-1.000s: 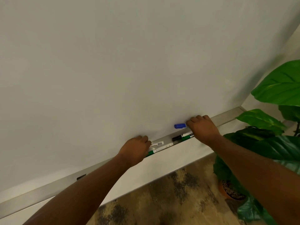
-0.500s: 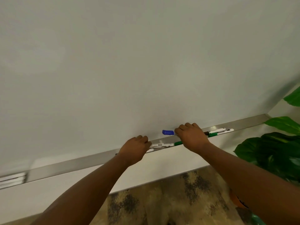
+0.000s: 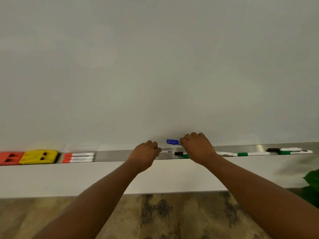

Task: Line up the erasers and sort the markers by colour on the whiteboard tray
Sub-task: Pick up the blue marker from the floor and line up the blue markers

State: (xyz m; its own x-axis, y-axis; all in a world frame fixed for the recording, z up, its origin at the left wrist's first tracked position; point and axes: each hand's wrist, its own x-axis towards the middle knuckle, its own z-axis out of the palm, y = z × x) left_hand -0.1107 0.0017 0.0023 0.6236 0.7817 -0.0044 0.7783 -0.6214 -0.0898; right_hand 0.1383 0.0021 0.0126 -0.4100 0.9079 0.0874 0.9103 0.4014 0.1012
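Note:
My right hand is shut on a blue-capped marker, held just above the metal whiteboard tray. My left hand rests curled at the tray, its fingers on a white marker with a barcode; whether it grips it is unclear. A black-capped marker and a green one lie between my hands. Further right lie a green marker, a black marker and another green one. At the left sit a red eraser, a yellow eraser and three red markers.
The whiteboard fills the upper view. A white wall strip runs under the tray, with patterned floor below. Green plant leaves reach in at the lower right.
The view has swung left and levelled, bringing the erasers and red markers into sight at the left. My right hand keeps hold of the blue marker; both hands stay at the tray.

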